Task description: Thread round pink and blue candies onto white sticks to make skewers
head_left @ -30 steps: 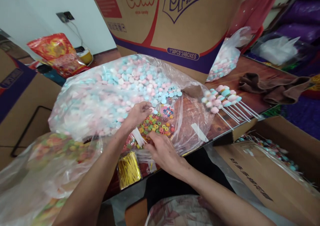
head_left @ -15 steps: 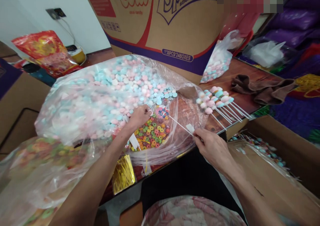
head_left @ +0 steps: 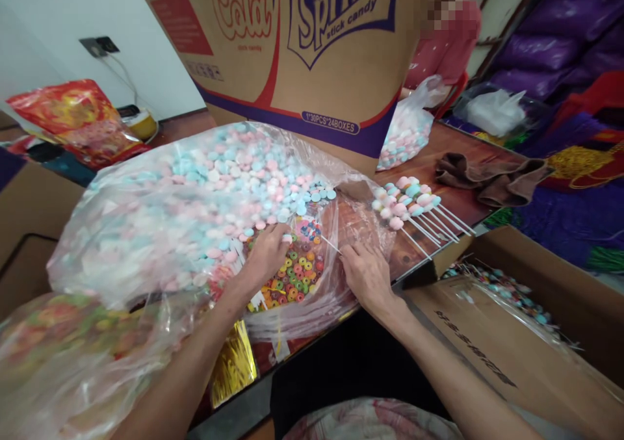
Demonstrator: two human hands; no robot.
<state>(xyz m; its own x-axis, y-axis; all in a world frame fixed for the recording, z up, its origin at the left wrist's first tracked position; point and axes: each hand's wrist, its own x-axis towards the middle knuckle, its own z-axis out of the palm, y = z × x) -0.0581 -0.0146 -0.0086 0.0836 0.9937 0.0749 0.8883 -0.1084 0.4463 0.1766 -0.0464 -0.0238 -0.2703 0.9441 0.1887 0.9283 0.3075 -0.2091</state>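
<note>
My right hand [head_left: 368,274] is closed on a thin white stick [head_left: 331,244], which points up and left toward my left hand. My left hand [head_left: 267,253] has its fingers pinched on a small pale pink candy [head_left: 287,238]. Beneath and between the hands lie colourful ring-shaped candies [head_left: 299,272] on clear plastic. A large clear bag of pink, blue and white candies [head_left: 214,186] spreads behind my left hand. To the right, several filled candy sticks [head_left: 409,203] lie together, their white ends toward me.
A big cardboard box [head_left: 312,95] stands at the back. An open carton [head_left: 487,336] with candy sticks is at the right. A brown cloth [head_left: 492,177], gold ties [head_left: 234,365] and a red snack bag [head_left: 73,121] lie around. Beyond sits a person in red [head_left: 446,43].
My right hand has moved left with the stick, closer to my left hand. My left hand is slightly lower and further left. The whole view has shifted somewhat.
</note>
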